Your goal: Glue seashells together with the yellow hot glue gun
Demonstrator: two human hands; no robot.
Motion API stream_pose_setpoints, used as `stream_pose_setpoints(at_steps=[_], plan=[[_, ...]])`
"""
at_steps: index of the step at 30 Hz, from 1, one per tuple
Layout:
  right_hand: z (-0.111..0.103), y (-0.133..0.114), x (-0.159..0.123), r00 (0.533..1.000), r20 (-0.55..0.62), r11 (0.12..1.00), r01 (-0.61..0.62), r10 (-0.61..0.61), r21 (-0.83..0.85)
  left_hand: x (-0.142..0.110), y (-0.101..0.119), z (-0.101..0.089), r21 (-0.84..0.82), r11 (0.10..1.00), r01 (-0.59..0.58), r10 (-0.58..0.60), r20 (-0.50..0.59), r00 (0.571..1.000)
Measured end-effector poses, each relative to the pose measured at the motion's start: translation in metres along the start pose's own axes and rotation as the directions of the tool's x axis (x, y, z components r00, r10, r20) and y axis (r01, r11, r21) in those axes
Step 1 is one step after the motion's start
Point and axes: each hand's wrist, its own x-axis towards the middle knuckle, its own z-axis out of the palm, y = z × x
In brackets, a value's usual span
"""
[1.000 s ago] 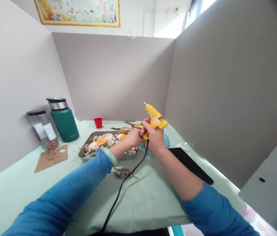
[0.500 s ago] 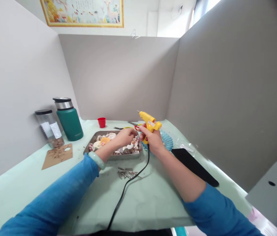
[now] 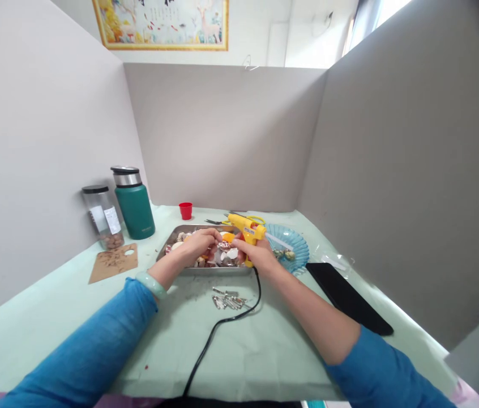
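One mid-frame gun looks light, stiff, right hand wrapping its handle, the best hold; left hand curled, contents unclear.

The pale-green-covered bench bears a green flask, a jar and a brown card at frame left; a red cup, metal tray and loose metal pieces mid-frame; a blue plate and black slab at right.

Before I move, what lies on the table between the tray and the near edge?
Head view: metal pieces lie loose in front of the tray, the black cord curves past them to the near edge, and a few specks show.
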Motion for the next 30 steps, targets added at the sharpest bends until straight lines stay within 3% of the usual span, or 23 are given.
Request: stream_pose_setpoints(at_steps=[3,7,18,26,30], plan=[[-0.001,0.003,0.001,1.000,0.001,1.000,0.026,-0.026,0.002,-0.009,0.004,0.009,-0.244,0.969,0.025,0.013,0.152,0.988],[-0.001,0.005,0.001,1.000,0.026,0.997,0.018,-0.016,-0.073,-0.013,0.002,0.015,-0.350,0.937,-0.014,0.095,0.215,0.972],[0.001,0.008,0.002,1.000,0.006,0.991,0.027,-0.026,-0.127,-0.013,-0.002,0.018,-0.122,0.982,-0.142,0.162,0.173,0.971],[0.002,0.002,-0.002,1.000,0.002,0.991,0.014,-0.014,-0.134,-0.018,0.001,0.023,0.060,0.973,-0.221,0.217,0.070,0.974],[0.003,0.001,-0.002,1.000,-0.029,0.988,-0.001,-0.004,-0.155,-0.021,0.004,0.024,0.097,0.972,-0.213,0.208,0.067,0.976]])
